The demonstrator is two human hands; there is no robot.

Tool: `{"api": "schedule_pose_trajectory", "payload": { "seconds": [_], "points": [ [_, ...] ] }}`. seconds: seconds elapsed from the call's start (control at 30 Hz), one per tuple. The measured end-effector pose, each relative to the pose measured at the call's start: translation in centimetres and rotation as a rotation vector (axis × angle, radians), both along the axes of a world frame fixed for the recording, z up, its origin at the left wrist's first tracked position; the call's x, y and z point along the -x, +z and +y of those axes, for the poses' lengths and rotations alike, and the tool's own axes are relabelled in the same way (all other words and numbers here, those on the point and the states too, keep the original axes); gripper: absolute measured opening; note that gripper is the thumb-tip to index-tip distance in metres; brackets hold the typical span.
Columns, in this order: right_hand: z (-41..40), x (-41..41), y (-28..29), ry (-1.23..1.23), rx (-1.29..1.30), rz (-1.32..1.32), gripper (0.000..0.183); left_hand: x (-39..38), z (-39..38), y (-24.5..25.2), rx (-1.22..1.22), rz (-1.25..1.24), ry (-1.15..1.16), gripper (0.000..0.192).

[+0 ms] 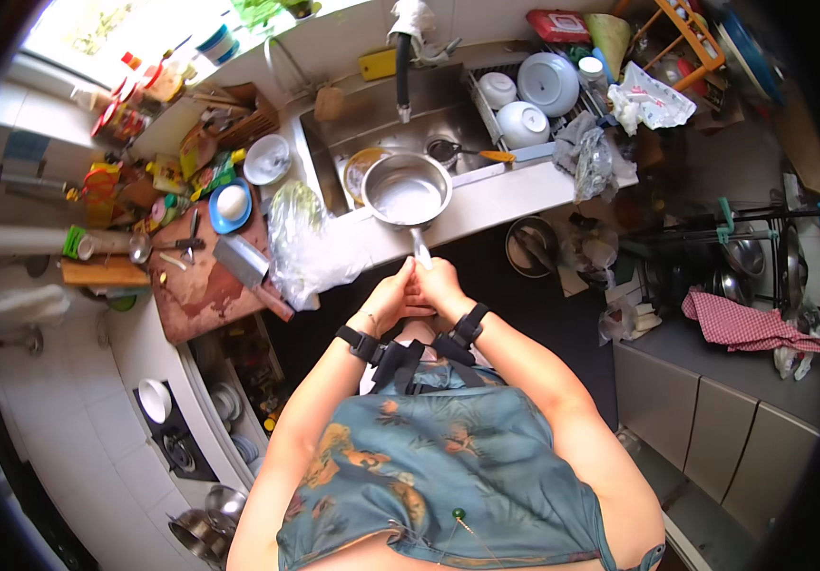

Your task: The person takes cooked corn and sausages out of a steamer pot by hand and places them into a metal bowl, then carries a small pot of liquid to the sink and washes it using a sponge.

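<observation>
A metal saucepan [407,193] is held level at the front rim of the sink, over a plate's edge. Its light handle [421,250] points towards me. My right hand [444,284] grips the end of that handle. Pressed against it from the other side, my left hand [390,296] also closes at the handle's end; the overlapping fingers are partly hidden. The pan's inside looks bare apart from a pale shine, and I cannot tell whether it holds water. Behind it, a black faucet hose [402,75] hangs over the steel sink [431,96].
Left of the sink are a bagged vegetable [299,221], a cleaver [241,258] and a cutting board [203,307]. A yellowish plate [358,171] and an orange-handled strainer [446,150] lie in the sink. A rack holds white bowls [524,123]; a bin [530,246] stands below.
</observation>
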State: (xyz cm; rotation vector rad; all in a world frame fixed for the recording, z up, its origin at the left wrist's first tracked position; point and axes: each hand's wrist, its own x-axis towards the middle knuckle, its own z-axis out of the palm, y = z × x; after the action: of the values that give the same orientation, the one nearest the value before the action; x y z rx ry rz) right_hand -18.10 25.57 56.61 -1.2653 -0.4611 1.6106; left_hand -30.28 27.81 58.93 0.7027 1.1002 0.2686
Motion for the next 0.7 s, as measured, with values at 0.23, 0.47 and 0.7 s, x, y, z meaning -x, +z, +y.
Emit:
{"api": "schedule_pose_trajectory", "payload": {
  "seconds": [0.23, 0.47, 0.7],
  "points": [
    [4.2, -1.3, -2.0, 0.177, -0.111, -0.58, 0.032, -3.6, 5.6, -2.1, 0.262, -0.162, 0.251, 0.037],
    [7.6, -9.8, 4.6, 1.013, 0.025, -0.327, 0.044, -2.3, 6.4, 0.4, 0.257, -0.062, 0.315, 0.026],
    [25.7, -21.6, 4.9, 0.067, -0.601, -1.387, 0.043, -3.4, 5.9, 2.0, 0.261, -0.074, 0.5, 0.025]
  ]
}}
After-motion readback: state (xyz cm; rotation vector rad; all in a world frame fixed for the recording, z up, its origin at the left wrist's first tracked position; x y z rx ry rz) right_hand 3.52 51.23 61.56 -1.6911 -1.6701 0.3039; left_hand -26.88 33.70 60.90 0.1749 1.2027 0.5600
